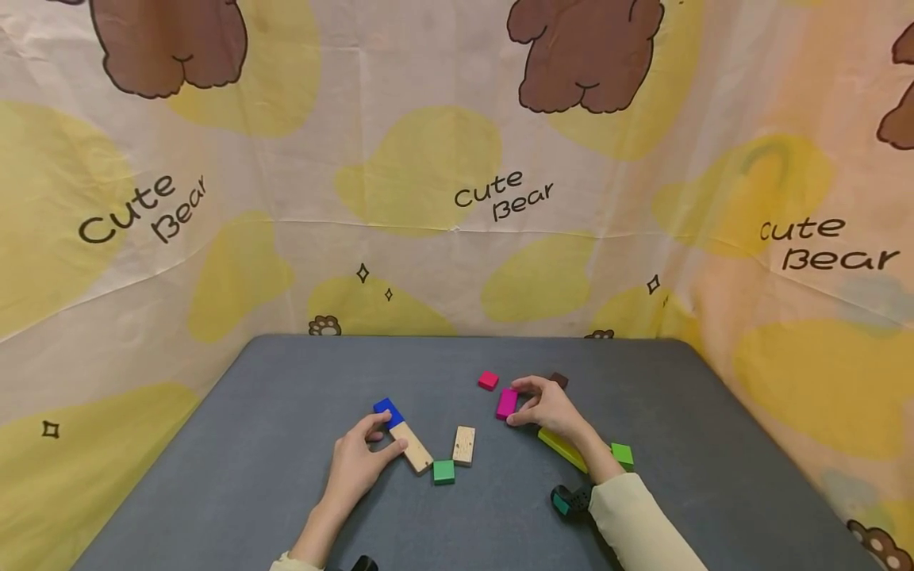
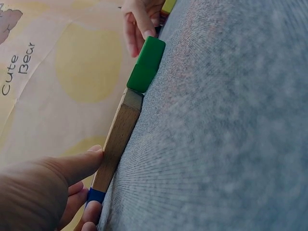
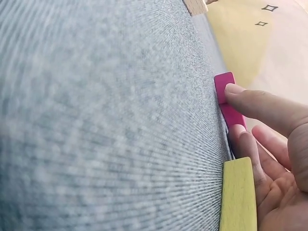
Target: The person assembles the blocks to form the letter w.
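Observation:
My left hand [image 1: 355, 468] holds a blue block [image 1: 389, 411] and a long plain wooden block [image 1: 412, 449] lined up end to end, fingers at the blue one and thumb on the wooden one's side. At the wooden block's near end sits a green block [image 1: 443, 473]; in the left wrist view its green side [image 2: 146, 65] lies just past the wood. My right hand [image 1: 550, 406] pinches a magenta block [image 1: 507, 404] between thumb and fingers; the right wrist view shows the thumb on the magenta block [image 3: 234, 115]. Under that forearm lies a long yellow-green block [image 1: 562, 450], partly hidden.
A shorter wooden block [image 1: 464, 446] lies between the hands. Beyond the right hand are a red block [image 1: 489, 381] and a dark brown block [image 1: 559, 381]. A light green block [image 1: 623, 455] lies right of the forearm. A patterned cloth [image 1: 428, 182] hangs behind the grey table [image 1: 286, 381].

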{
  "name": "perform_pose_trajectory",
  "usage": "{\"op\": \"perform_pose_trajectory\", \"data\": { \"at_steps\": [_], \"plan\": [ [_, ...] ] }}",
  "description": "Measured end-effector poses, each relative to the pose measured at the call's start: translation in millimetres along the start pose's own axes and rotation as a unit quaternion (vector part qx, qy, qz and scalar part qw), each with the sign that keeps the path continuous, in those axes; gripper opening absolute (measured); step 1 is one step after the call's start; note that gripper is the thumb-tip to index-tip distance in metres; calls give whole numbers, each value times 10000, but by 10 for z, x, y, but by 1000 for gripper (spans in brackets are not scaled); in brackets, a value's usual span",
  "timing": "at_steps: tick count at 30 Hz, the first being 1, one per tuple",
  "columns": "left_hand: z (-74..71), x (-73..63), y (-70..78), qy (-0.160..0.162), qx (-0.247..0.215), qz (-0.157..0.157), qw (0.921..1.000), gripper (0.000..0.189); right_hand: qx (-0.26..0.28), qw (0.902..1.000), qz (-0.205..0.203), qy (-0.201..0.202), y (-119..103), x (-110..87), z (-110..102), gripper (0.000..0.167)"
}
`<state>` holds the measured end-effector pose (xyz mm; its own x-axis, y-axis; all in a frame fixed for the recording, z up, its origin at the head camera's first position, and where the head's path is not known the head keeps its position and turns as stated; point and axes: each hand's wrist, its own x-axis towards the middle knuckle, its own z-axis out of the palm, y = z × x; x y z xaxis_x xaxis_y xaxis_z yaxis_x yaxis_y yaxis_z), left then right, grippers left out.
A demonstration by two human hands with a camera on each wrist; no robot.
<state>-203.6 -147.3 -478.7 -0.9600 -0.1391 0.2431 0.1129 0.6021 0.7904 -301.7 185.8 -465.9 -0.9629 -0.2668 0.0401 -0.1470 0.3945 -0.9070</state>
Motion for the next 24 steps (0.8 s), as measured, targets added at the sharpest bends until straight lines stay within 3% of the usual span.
{"op": "perform_pose_trajectory", "data": {
  "at_steps": [24],
  "plan": [
    [0,-1,27,76,55,44,9999,53,-150,9999,8,72,45,14,9,61]
  ]
}}
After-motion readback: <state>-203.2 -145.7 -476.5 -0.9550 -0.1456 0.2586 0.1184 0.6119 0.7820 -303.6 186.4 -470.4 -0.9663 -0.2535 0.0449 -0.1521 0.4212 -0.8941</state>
